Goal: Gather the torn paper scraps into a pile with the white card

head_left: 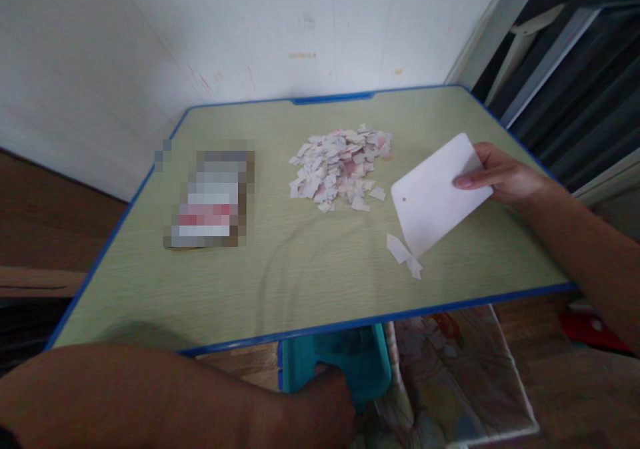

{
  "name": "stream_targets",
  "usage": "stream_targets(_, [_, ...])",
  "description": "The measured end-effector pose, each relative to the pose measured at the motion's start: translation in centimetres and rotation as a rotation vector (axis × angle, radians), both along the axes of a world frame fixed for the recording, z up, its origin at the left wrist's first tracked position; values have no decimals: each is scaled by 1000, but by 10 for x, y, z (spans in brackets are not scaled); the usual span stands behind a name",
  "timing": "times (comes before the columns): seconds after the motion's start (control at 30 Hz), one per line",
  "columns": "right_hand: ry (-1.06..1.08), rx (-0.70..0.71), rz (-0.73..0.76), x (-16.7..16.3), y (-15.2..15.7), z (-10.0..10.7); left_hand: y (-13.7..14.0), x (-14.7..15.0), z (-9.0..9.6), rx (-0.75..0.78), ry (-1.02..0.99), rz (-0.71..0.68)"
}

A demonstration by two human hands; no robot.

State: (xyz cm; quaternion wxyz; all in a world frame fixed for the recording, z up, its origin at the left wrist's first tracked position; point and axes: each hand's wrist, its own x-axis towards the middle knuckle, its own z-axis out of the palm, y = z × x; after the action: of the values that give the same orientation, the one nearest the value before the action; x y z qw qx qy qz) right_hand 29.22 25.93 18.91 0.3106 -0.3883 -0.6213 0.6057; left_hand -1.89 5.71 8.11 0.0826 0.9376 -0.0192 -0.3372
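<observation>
My right hand grips a white flat card with a small hole near one corner, thumb on top. The card is tilted over the right part of the table, its lower corner touching or just above a few torn paper scraps. A loose heap of small torn paper pieces, whitish with some pink, lies to the card's left. Below the table's front edge, my left hand is closed at a teal plastic container; its fingers are partly hidden, and it appears to hold the container.
The pale green folding table has a blue rim. A pixelated rectangular object lies on its left side. A white wall stands behind. On the floor at right is a patterned bag or sheet with paper pieces on it. Dark panels lean at back right.
</observation>
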Motion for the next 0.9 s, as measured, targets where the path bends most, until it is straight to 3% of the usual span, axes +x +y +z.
stream_targets(0.37, [21,77,163,4,3,-6,2,0,3,-34,-3,15])
stream_targets(0.6, [-9,53,53,-4,-3,0,-1,-5,1,-30,-21,33])
stream_targets(0.9, [-97,63,180,-1,0,-3,0,-4,4,22,-45,97])
